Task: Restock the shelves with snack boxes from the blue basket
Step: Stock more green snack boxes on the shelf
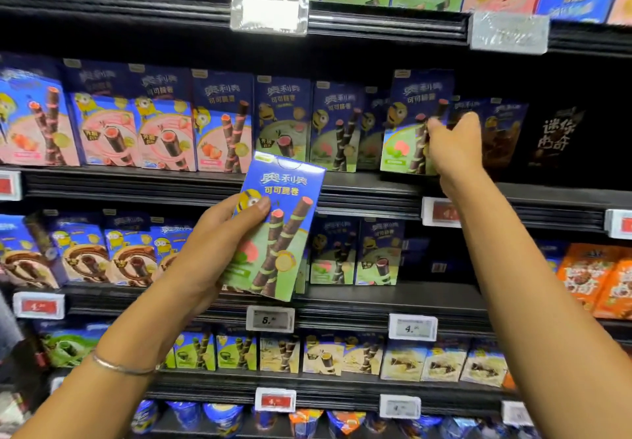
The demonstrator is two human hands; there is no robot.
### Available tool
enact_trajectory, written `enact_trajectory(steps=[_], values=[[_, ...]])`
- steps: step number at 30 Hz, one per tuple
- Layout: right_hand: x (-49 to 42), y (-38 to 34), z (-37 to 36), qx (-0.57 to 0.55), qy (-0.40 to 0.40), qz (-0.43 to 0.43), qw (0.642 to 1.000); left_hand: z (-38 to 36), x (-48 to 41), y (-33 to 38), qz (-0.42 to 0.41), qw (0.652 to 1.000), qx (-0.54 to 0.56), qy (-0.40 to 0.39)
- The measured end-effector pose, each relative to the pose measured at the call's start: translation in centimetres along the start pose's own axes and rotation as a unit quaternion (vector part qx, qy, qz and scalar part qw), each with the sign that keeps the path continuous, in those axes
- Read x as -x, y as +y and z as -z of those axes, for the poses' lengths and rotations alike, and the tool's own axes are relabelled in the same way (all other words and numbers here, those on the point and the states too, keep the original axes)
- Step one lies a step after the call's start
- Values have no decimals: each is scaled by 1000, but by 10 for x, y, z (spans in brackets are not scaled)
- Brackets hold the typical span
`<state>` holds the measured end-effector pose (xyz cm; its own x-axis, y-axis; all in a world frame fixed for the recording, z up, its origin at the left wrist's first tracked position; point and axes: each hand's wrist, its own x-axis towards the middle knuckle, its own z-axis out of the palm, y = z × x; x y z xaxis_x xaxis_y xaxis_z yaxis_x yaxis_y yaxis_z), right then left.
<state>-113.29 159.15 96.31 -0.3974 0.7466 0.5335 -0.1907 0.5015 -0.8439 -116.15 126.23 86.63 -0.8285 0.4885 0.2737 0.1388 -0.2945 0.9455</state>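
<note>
Head view: a shop aisle, close up against black shelves (136, 185) that run the full width in several tiers, each front rail carrying price tags (270, 319). The top tier shows yellow, green and pink cartons, cut off by the frame edge. On the tier below, pink boxes (164, 124) stand in a row at the left. Green-and-blue ones follow towards the middle, and a black carton (554, 137) sits far right, deep in shadow. The next tier down holds brown-and-blue boxes (85, 250) at the left, two green ones near the middle, and orange packs (595, 274) at the right. Lower still are smaller green and pale-yellow cartons, and tubs line the bottom edge, too blurred to tell more.

The left grip (219, 243) is closed round a snack box (277, 226). The thumb lies across the box's blue-and-green front and the fingers are hidden behind it. The box is held upright with a slight tilt, near the camera and in front of the middle tiers, clear of the shelves. A thin metal bangle (123, 367) circles that wrist.

The right grip (455, 144) reaches up and further in to the tier with the pink and green rows. It pinches the right edge of a shelf box (415, 120) of the same green-and-blue kind. The thumb is on the box's front face and the fingers curl behind its side. That box stands at the shelf's front edge, forward of its neighbours.
</note>
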Motion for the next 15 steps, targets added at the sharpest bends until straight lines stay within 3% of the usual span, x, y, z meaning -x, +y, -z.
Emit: enact_trajectory(steps=[6, 15], values=[[-19, 16, -24, 122, -19, -14, 992, 9, 1, 5, -1, 1000, 2, 5], [-26, 19, -37, 195, -30, -41, 980, 15, 1, 9, -6, 1000, 22, 10]])
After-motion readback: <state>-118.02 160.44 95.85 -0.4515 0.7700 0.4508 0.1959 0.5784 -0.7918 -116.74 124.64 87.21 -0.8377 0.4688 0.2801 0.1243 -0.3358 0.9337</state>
